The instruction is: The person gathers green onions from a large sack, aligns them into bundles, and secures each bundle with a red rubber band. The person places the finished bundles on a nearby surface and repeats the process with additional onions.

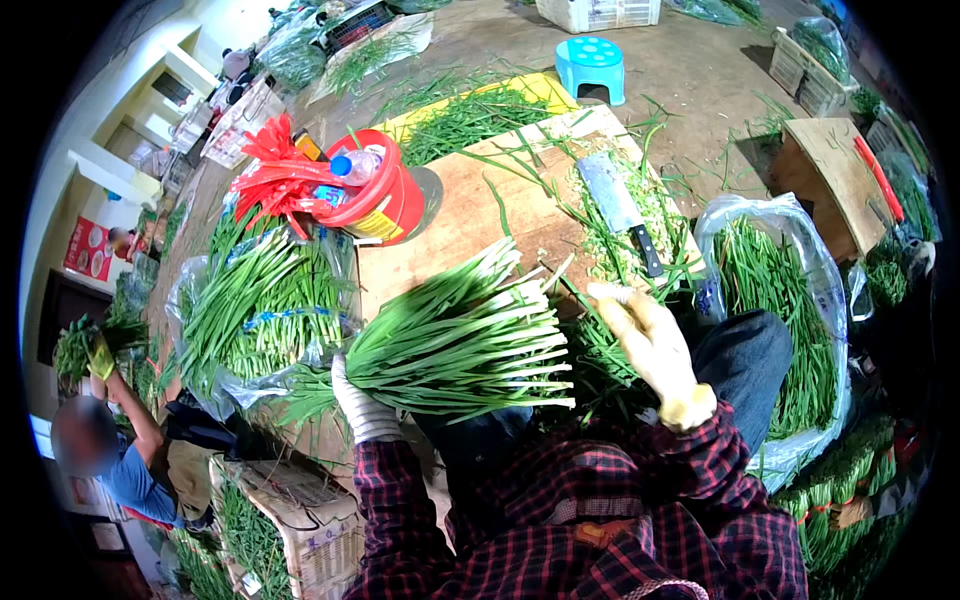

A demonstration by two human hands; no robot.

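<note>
My left hand (361, 405), in a pale striped knit glove, grips a large bunch of garlic chives (457, 345) by the green leaves. The bunch fans out to the right above my lap, its white stem ends towards my right hand (649, 345). That hand wears a cream glove and holds nothing that I can see, its fingers spread near the board's front edge. Ahead lies a wooden board (457, 202). On its right side a cleaver (619, 210) with a black handle rests among chopped pale stem trimmings (600, 255).
A red bucket (397, 210) holds red ties (274, 176) and a plastic bottle (360, 165). Bagged chives stand left (285, 300) and right (780, 322). Beyond the board are a yellow tray (555, 90) and a blue stool (590, 64). A co-worker (135, 457) lifts greens at left, near a crate (322, 540).
</note>
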